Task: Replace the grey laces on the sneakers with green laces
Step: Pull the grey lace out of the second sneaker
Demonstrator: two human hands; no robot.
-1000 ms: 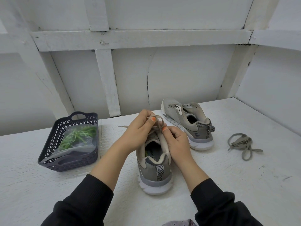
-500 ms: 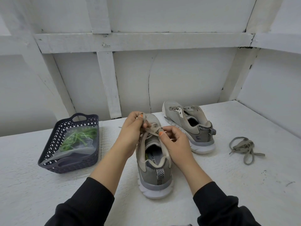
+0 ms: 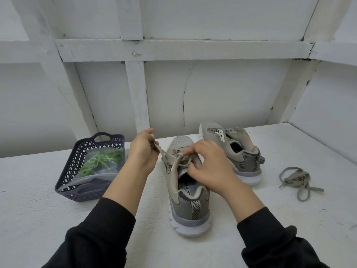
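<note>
**While the left hand [image 3: 142,151] and the right hand [image 3: 209,167] pinch the grey lace [image 3: 166,154], the green laces [image 3: 98,161] lie in the basket [image 3: 77,192]**

As we look down at the white table [image 3: 38,219], we see the near sneaker [image 3: 190,209] standing upright in front of us, heel toward us and toe at 12 o'clock; the grey lace is threaded through its upper eyelets. Our left hand sits at about 10 o'clock from that shoe, fingers and thumb curled round one end of the lace; it holds the end raised, so that a strand runs from the hand down to the eyelets. Our right hand hovers over the tongue with fingers curled, pinching a loop of the same lace just above the shoe's opening. The far sneaker [image 3: 241,157] stands at 1 o'clock, just beside the near one; whether the two touch we cannot tell, since the right hand covers the gap. A loose grey lace [image 3: 295,178] lies in a heap at 3 o'clock, well apart from both shoes. At 9 o'clock stands the dark lattice basket; a clear bag [image 3: 108,171] leans inside it and the green laces are bundled in that bag. Black sleeves [image 3: 108,235] cover both our forearms up to just short of the wrists.
</note>
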